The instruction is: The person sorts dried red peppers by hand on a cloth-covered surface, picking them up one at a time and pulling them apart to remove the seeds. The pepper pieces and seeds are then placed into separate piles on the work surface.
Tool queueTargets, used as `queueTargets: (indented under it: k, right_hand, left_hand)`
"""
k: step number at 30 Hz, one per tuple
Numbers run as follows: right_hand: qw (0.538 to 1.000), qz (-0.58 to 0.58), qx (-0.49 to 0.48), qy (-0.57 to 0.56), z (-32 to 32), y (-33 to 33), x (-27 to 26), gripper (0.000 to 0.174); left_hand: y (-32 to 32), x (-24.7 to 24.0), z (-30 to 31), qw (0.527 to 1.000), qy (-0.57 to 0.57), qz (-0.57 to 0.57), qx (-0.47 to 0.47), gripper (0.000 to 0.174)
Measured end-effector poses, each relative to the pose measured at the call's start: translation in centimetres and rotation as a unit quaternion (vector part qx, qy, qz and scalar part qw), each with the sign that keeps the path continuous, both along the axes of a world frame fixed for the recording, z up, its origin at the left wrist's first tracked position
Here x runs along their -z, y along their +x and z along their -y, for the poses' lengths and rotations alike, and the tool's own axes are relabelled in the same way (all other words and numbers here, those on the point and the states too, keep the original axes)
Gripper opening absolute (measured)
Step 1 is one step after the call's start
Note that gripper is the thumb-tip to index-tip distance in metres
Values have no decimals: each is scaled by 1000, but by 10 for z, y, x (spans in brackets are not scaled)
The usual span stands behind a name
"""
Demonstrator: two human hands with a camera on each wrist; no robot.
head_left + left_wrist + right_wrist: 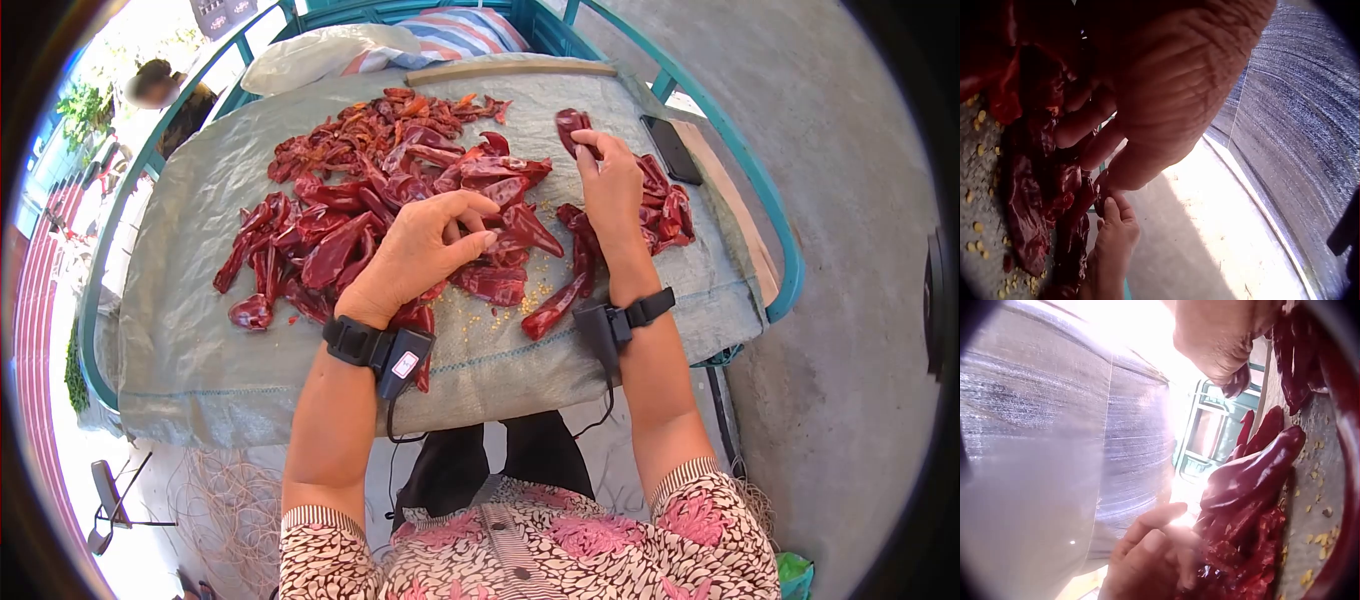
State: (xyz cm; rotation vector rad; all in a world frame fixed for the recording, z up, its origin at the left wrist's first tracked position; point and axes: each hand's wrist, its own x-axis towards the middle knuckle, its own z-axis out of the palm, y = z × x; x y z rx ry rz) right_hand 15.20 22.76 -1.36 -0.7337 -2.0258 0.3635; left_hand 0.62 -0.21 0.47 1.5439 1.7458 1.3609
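Note:
My right hand [612, 190] pinches a dark red dried chili pepper [570, 124] between thumb and fingers, above the right part of the cloth. The same pepper [1237, 382] pokes out below the fingers in the right wrist view. Over the front of a big heap of dried red chilies [335, 245], my left hand [425, 245] hovers with bent fingers and thumb apart, nothing between them. Behind that heap lies a pile of torn, orange-red chili pieces [345, 135]. A smaller group of chilies [665, 205] lies beside my right wrist.
Pale yellow seeds [490, 322] are scattered on the grey-green woven cloth [200, 370]. A black phone [671, 150] lies at the right edge, near a teal metal rail [745, 165]. Stuffed sacks [330, 55] and a wooden strip [510, 70] are at the back. A person [185, 110] is beyond the left rail.

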Motion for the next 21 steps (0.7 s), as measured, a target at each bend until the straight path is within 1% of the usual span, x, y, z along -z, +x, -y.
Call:
queueTargets:
  k: [1,4,7,10,14,17,20,21]
  right_hand:
    - [999,-27,-21,37,6,-3,-5,15]
    - [995,-38,-68,59,10,-6,-4,16]
    - [994,-52,-97,16,12,-9,-4,15]
    - [981,-32,-141,128,9,-10,-3,15]
    - [992,-47,-118,11,14,-7,-6,17]
    - [992,-80,-99,6,13,-5,-6,16]
    - [987,-126,-97,-24,17,-4,-10,14]
    - [983,-144,-105,-44,18,-3,-10,14]
  left_hand:
    - [1,-2,0,1000,-5,-7,0,29]
    - [1,-2,1,1000,-12,-9,2,26]
    - [0,1,-1,1000,-7,-23,8,25]
    - [0,0,0,1000,-13,-26,10,24]
    - [-1,1,-1,1000,-6,-20,16,23]
    - [-1,3,-1,999,11,-40,6,19]
    - [-1,0,-1,993,80,-71,-59,16]
    - [-3,1,0,990,85,-83,-70,15]
